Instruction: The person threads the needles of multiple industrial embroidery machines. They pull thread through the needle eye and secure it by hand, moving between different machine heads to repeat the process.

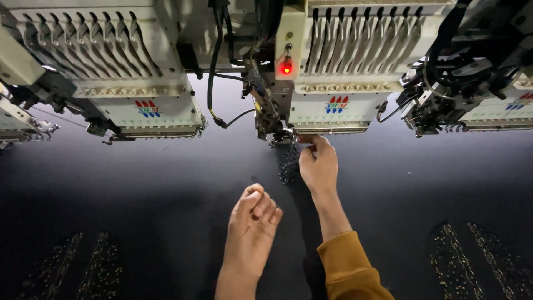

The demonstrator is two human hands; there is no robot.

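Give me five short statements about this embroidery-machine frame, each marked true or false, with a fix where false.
1. The right hand reaches up to the needle area of the middle embroidery head. True.
2. The left hand grips a pair of scissors. False: it holds nothing and hovers, fingers curled, over the black fabric.
3. A red indicator light glows on the machine. True.
4. The fabric is white and plain. False: it is black, with beaded motifs at the lower corners.
5. The right arm wears a mustard-coloured sleeve. True.
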